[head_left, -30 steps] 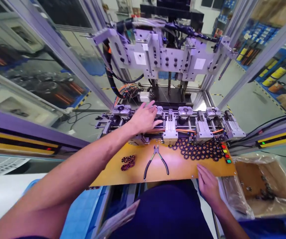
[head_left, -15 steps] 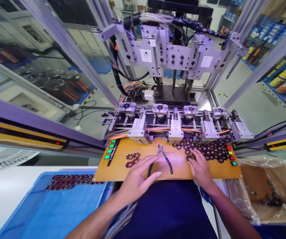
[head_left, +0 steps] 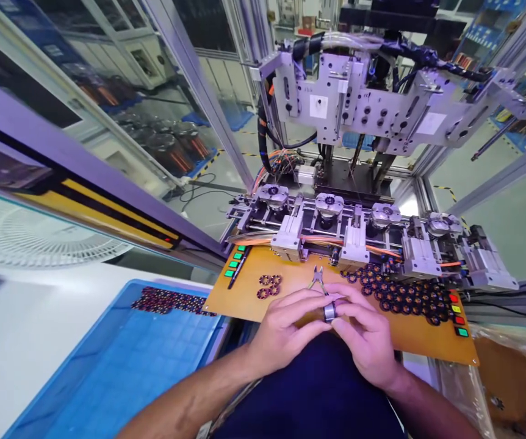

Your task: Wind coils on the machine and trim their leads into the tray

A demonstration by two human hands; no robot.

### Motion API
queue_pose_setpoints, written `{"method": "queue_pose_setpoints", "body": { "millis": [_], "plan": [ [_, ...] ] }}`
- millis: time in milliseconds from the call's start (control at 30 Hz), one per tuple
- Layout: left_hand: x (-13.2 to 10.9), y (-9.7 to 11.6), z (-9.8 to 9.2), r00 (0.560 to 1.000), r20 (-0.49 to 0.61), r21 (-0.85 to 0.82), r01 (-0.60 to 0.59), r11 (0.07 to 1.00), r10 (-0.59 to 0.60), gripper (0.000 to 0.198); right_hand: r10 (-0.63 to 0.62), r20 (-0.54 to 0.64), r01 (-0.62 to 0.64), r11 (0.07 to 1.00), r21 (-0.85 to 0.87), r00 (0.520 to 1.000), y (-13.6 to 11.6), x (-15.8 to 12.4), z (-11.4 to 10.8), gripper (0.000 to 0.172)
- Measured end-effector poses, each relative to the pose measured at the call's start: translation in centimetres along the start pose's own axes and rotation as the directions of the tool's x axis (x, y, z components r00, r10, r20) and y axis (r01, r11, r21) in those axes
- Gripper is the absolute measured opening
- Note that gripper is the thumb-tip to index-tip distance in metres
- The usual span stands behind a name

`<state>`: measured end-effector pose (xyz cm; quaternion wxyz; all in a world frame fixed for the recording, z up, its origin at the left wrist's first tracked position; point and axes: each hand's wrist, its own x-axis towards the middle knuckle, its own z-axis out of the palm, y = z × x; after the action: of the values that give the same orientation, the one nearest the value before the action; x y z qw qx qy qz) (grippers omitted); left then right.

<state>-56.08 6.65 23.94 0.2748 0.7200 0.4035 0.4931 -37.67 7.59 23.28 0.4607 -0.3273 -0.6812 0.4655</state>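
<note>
My left hand (head_left: 285,329) and my right hand (head_left: 364,336) meet in front of me over the near edge of an orange work board (head_left: 432,341). Together they pinch a small dark ring-shaped part (head_left: 329,311) between their fingertips. Just beyond the fingers lies a pair of small cutters (head_left: 318,278), its handles hidden under my hands. A big heap of dark rings (head_left: 404,292) covers the board's right half. A few rings (head_left: 268,285) lie apart on the left.
Behind the board stands a machine with a row of round fixtures (head_left: 329,204) under a metal head (head_left: 368,103). Green buttons (head_left: 234,263) sit at the board's left, coloured buttons (head_left: 457,316) at its right. A blue tray (head_left: 107,360) with rings lies left.
My left hand came back from the machine's fixtures to the board. My right hand moved left to the rings. Both hands now hold one ring together, and the view has swung left.
</note>
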Motion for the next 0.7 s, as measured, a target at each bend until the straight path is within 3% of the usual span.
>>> {"method": "queue_pose_setpoints", "body": {
  "millis": [100, 200, 267, 333, 400, 533, 700],
  "plan": [
    [-0.9, -1.4, -0.8, 0.999, -0.031, 0.091, 0.047, 0.995, -0.045, 0.046, -0.032, 0.033, 0.033, 0.998, -0.045, 0.999, -0.1, 2.2, -2.1, 0.010],
    [-3.2, -4.2, -2.4, 0.966, -0.159, 0.217, 0.234, 0.948, -0.202, 0.052, -0.156, 0.063, 0.168, 0.900, -0.403, 0.986, 0.5, 6.6, -7.5, 0.012],
    [-5.1, -6.9, -3.4, 0.908, -0.315, 0.310, 0.374, 0.874, -0.276, 0.051, -0.187, 0.089, 0.202, 0.761, -0.616, 0.978, 1.6, 10.1, -11.9, 0.016],
    [-7.1, -9.6, -3.8, 0.823, -0.453, 0.351, 0.518, 0.780, -0.343, 0.056, -0.182, 0.079, 0.186, 0.706, -0.684, 0.980, 3.0, 13.1, -15.7, 0.019],
    [-8.7, -12.0, -3.7, 0.749, -0.543, 0.319, 0.603, 0.731, -0.380, 0.062, -0.159, 0.120, 0.196, 0.669, -0.717, 0.980, 4.5, 15.3, -18.1, 0.018],
    [-10.9, -14.7, -2.6, 0.680, -0.567, 0.179, 0.653, 0.736, -0.465, 0.066, -0.103, 0.255, 0.264, 0.608, -0.749, 0.961, 6.4, 17.4, -19.2, 0.019],
    [-11.7, -15.6, -2.2, 0.688, -0.508, 0.127, 0.655, 0.745, -0.518, 0.066, -0.059, 0.333, 0.312, 0.529, -0.789, 0.941, 6.9, 17.9, -19.5, 0.020]
  ]
}}
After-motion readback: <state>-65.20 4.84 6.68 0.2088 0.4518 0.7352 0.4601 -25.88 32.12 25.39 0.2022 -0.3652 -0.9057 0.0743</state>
